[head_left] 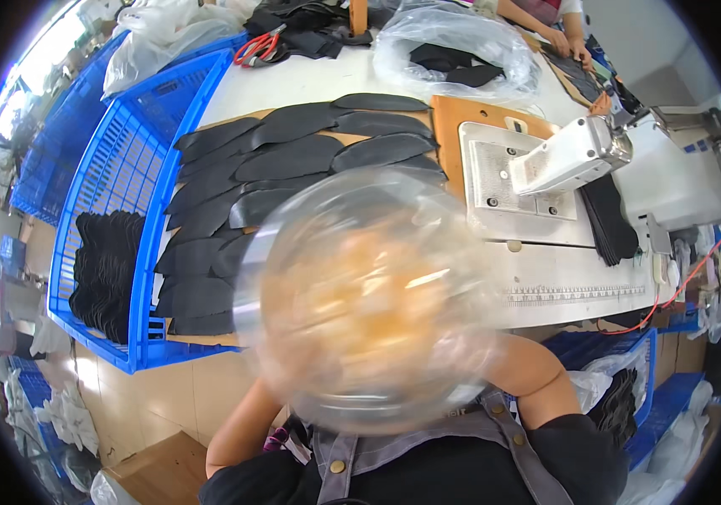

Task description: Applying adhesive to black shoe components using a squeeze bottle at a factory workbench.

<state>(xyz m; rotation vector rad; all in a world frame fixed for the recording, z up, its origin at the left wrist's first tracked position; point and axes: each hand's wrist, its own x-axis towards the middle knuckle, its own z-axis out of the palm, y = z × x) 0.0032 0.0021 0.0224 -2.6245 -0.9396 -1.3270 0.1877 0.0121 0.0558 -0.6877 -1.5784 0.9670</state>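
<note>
A round clear plastic container, blurred by motion, is held up close in front of me and fills the middle of the view. Something orange-yellow shows through it, too smeared to name. My left hand grips its lower left side, and my right hand its lower right; the fingers themselves are blurred. Behind the container, overlapping rows of black shoe-shaped pieces lie on a brown board on the white table. The container hides part of these rows.
To the left, a blue crate holds stacked black pieces. A white sewing machine stands on the right. Red-handled scissors and a clear bag lie at the back. Another person's hands work at the far right.
</note>
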